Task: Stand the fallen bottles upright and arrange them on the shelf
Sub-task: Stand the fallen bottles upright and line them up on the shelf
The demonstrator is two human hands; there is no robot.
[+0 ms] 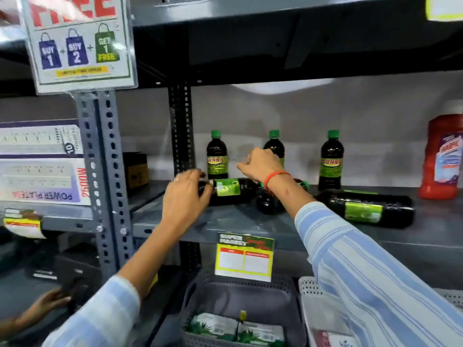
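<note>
Three dark bottles with green caps stand at the back of the grey shelf (225, 222): a left one (217, 156), a middle one (274, 142) partly hidden by my right hand, and a right one (331, 159). Three more lie on their sides. My left hand (185, 194) curls over the base end of the left fallen bottle (231, 190). Another fallen bottle (269, 204) lies partly hidden under my right wrist. The third (363, 209) lies further right. My right hand (260, 164) hovers before the middle upright bottle, fingers spread leftward, holding nothing.
A red bottle (441, 156) stands at the shelf's right end. A perforated steel post (105, 171) with a promo sign (80, 41) is to the left, with power-strip boxes (42, 161) beyond. Below hang a price tag (244, 256) and baskets (240, 291). Another person's hand (50, 300) is at bottom left.
</note>
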